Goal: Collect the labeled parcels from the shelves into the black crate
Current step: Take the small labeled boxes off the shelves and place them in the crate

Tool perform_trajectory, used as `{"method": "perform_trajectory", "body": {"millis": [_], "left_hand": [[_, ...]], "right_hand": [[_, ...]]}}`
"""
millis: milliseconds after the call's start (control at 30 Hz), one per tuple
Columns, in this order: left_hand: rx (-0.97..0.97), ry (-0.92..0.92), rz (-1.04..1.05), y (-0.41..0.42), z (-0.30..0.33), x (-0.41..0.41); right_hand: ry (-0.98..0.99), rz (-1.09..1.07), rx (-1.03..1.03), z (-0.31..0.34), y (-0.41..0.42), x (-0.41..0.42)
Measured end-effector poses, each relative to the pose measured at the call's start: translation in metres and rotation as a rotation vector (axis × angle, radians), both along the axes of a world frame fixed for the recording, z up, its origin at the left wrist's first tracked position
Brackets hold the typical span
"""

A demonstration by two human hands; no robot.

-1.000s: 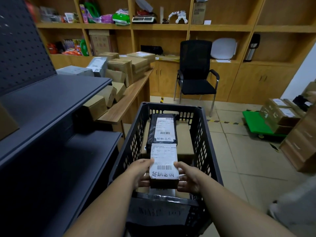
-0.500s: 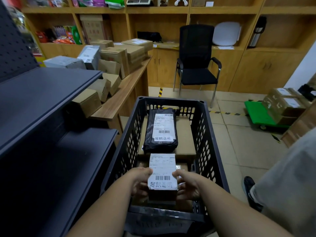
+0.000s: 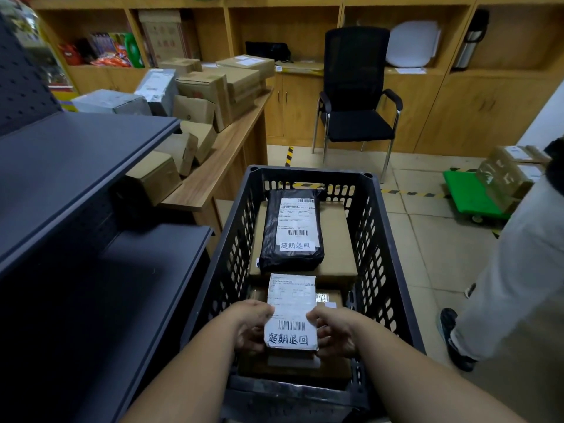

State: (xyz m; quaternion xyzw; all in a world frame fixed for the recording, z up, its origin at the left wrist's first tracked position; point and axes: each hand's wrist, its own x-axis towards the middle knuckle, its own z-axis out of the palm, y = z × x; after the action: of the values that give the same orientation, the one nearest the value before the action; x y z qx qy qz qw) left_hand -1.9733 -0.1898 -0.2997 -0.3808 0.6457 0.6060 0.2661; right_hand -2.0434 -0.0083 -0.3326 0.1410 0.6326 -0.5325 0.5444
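Wooden shelving lines the back wall, w/ a black chair (image 3: pixel 357 96) in front and cardboard boxes (image 3: pixel 210 93) piled on the table (image 3: pixel 219 166) at left. Both hands grip one labeled parcel (image 3: pixel 291 312) low inside the black crate (image 3: pixel 375 239): left hand (image 3: pixel 251 326) on its left edge, right hand (image 3: pixel 334 331) on its right. Parcel probably rests on boxes beneath, hard to tell. Black bagged parcel (image 3: pixel 291 232) lies farther back on a flat carton.

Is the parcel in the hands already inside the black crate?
Inside, not released: the labeled parcel sits below the black crate rim, gripped by left hand and right hand.
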Motion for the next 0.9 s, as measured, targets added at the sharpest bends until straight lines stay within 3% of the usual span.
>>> {"method": "perform_trajectory", "body": {"millis": [267, 433, 567, 667, 900], "left_hand": [[0.016, 0.011, 0.066, 0.0, 0.002, 0.002], [-0.242, 0.139, 0.152, -0.003, 0.009, 0.003], [-0.642, 0.231, -0.024, -0.006, 0.024, 0.012], [-0.809, 0.286, -0.06, -0.002, 0.033, 0.025], [-1.218, 0.473, -0.242, 0.004, 0.054, 0.065]], "right_hand": [[-0.025, -0.065, 0.027, -0.002, -0.001, 0.001], [0.098, -0.163, 0.106, 0.019, -0.004, 0.006], [0.514, -0.154, 0.327, 0.04, -0.009, 0.014], [0.844, 0.036, 0.486, 0.053, -0.013, 0.025], [1.387, 0.313, 0.708, 0.073, -0.026, 0.065]]}}
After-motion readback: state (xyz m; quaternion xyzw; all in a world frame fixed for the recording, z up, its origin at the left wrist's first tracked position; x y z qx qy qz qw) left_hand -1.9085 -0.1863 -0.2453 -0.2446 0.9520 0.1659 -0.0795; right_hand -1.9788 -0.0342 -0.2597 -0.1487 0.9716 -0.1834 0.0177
